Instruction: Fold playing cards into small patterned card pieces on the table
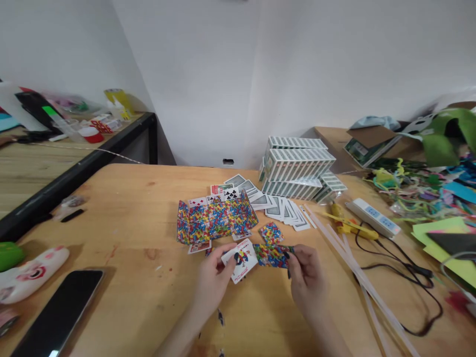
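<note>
My left hand (215, 271) pinches a joker playing card (243, 260), its face turned up toward me. Between the fingers and thumb of my right hand (305, 272) is a strip covered in a multicoloured brick pattern (271, 255), its left end meeting the joker's right edge. Just beyond stands a folded structure with the same pattern (219, 218), with playing cards (213, 200) showing above its back. A small patterned square (271, 232) lies to its right. Face-down cards (286, 210) are fanned out behind, and another card (200, 246) lies at the structure's front.
Striped card boxes (297, 163) are stacked against the wall. To the right lie clear glue sticks (357, 267), a yellow glue gun (351, 227) with its cable and a power strip (374, 217). A phone (59, 312) and a white decorated case (35, 272) are at the left.
</note>
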Available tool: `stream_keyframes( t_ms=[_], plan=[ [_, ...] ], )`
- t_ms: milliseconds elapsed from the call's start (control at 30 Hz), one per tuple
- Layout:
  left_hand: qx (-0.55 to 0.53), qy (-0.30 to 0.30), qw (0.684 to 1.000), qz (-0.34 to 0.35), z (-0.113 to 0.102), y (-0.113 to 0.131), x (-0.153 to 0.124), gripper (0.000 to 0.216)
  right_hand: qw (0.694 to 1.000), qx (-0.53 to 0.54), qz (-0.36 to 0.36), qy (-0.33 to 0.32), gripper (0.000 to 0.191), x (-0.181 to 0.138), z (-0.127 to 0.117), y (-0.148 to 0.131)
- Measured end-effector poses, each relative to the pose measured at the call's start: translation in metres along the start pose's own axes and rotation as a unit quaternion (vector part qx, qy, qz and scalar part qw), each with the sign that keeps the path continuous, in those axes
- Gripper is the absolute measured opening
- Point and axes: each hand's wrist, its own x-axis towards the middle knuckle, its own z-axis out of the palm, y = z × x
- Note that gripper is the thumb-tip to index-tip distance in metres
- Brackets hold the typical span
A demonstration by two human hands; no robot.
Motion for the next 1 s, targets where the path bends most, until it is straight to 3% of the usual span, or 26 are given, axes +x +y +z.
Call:
stream_keyframes(
  t_ms=[67,167,267,400,500,633,800,900,1000],
  plan=[
    [-0.024,0.005,1.0,-0.008,-0.001,-0.001,0.002,0.04,0.993,-0.046,-0.107,-0.021,0.008,-0.004,-0.001,-0.001],
    [-0.033,-0.015,0.999,-0.028,-0.002,-0.001,0.003,0.043,0.972,-0.056,-0.217,-0.074,0.028,-0.005,-0.005,-0.003],
    [-0.053,-0.069,0.995,-0.057,-0.004,0.002,0.002,0.038,0.956,-0.039,-0.269,-0.107,0.042,-0.003,-0.008,-0.005],
    [-0.111,-0.106,0.985,-0.083,-0.007,0.008,-0.002,0.039,0.934,-0.041,-0.291,-0.205,0.044,-0.002,-0.005,-0.003],
    [-0.153,-0.121,0.975,-0.102,-0.009,0.01,-0.004,0.043,0.93,-0.023,-0.27,-0.248,0.041,-0.001,-0.001,0.0],
    [-0.204,-0.104,0.966,-0.116,-0.011,0.01,-0.004,0.043,0.932,-0.005,-0.256,-0.255,0.037,0.002,0.001,0.001],
    [-0.142,-0.104,0.978,-0.115,-0.01,0.01,-0.001,0.034,0.927,0.009,-0.216,-0.306,0.033,0.003,0.0,-0.011],
    [-0.106,-0.102,0.984,-0.096,-0.011,0.009,0.001,0.032,0.94,0.066,-0.096,-0.322,0.036,0.0,0.003,-0.016],
    [-0.068,-0.125,0.987,-0.074,-0.013,0.008,0.003,0.029,0.938,0.203,0.099,-0.264,0.052,-0.004,0.01,-0.013]
  ],
)
